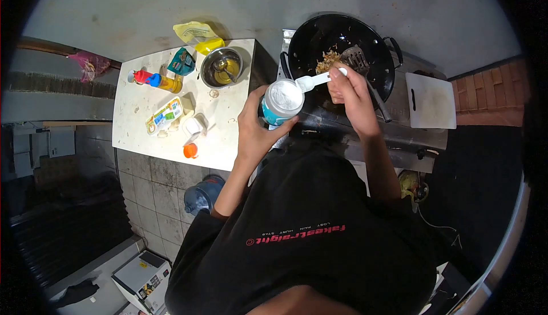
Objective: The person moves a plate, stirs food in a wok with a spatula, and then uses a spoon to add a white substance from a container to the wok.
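Observation:
My left hand (254,129) is wrapped round an open jar (274,113) with a teal label and white powder inside. Pinched in my right hand (355,99) is the handle of a white measuring spoon (315,81), its bowl right at the jar's rim. Behind my right hand stands a black wok (308,35) on the stove, with shredded food (328,62) in it. A metal slotted spatula (355,59) rests in the wok, its handle leaning over the near rim.
On the white table (220,138) at left are a steel bowl (204,70) with yellow liquid and a spoon, red and yellow squeeze bottles (165,82), a margarine tub (164,116), an orange cap (190,150) and a yellow bag (200,34). A white cutting board (436,106) lies right of the wok.

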Tool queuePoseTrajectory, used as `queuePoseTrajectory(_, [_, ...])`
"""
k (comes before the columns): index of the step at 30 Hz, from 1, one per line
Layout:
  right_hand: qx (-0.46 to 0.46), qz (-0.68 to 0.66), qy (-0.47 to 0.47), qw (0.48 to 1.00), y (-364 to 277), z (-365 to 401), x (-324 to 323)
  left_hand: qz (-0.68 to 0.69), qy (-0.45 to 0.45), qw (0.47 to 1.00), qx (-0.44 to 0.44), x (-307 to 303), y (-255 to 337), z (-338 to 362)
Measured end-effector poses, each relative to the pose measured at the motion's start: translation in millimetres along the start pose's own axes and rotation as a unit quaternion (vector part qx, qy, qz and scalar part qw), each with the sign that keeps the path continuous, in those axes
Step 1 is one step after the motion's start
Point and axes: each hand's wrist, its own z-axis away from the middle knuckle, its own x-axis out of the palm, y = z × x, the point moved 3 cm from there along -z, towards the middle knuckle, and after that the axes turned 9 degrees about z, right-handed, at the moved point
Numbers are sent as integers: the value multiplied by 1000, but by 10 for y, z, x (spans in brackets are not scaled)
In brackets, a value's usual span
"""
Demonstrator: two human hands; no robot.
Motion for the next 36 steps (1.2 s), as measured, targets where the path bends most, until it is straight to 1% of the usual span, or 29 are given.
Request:
queuePoseTrajectory(2, [-65, 156, 20, 985, -23, 15, -42, 4, 1, 1000, 0, 3, 13, -6])
queuePoseTrajectory(3, [-65, 156, 21, 985, -24, 16, -41, -2, 0, 1000, 9, 8, 43, -16])
queuePoseTrajectory(5, [-100, 196, 28, 975, -56, 17, -32, -8, -3, 1000, 19, 25, 76, -28])
queuePoseTrajectory(6, [-100, 196, 29, 975, -70, 24, -34, -2, -2, 1000, 15, 29, 82, -26])
queuePoseTrajectory(8, [-65, 156, 21, 985, -75, 35, -30, 2, -2, 1000, 12, 36, 93, -29])
queuePoseTrajectory(9, [-65, 155, 21, 986, -72, 30, -23, 17, 1, 1000, 0, 39, 91, -29])
queuePoseTrajectory(11, [-96, 204, 24, 974, -85, 31, -11, 33, 4, 999, -12, 49, 84, -24])
queuePoseTrajectory(14, [-101, 234, 25, 967, -109, 37, 2, 26, 2, 1000, -10, 49, 79, -35])
queuePoseTrajectory(20, [-113, 249, 20, 962, -109, 21, 14, 5, -6, 1000, 7, 45, 59, -42])
queuePoseTrajectory(21, [-112, 249, 21, 962, -83, 20, 1, -1, -7, 1000, 12, 42, 78, -48])
queuePoseTrajectory(23, [-84, 171, -4, 982, -11, -12, -31, -7, -8, 1000, 19, 37, 79, -54])
queuePoseTrajectory(24, [-84, 171, -5, 982, -12, -18, -49, -5, -8, 1000, 11, 38, 54, -48])
queuePoseTrajectory(26, [-32, 44, -22, 998, 9, -20, -112, -1, -9, 1000, 2, 46, 22, -35])
queuePoseTrajectory(27, [-32, 45, -22, 998, -1, -28, -168, 1, -9, 1000, -7, 40, 7, -30])
queuePoseTrajectory(30, [-35, 31, 71, 996, -77, -78, -456, 21, 1, 999, -29, 24, 32, -22])
queuePoseTrajectory(31, [-59, 51, 78, 994, -105, -103, -564, 37, 11, 998, -40, 15, 39, -21])
queuePoseTrajectory(33, [-50, 53, 112, 991, -160, -154, -776, 32, 13, 999, -37, 11, 19, -13])
queuePoseTrajectory(34, [-50, 54, 113, 991, -158, -183, -824, 25, 14, 999, -34, 3, 13, -9])
queuePoseTrajectory(35, [-80, 302, 172, 934, -187, -197, -877, 26, 14, 999, -34, -3, 13, -7])
queuePoseTrajectory(36, [-105, 529, 219, 813, -211, -208, -913, 30, 13, 999, -36, -7, 14, -7])
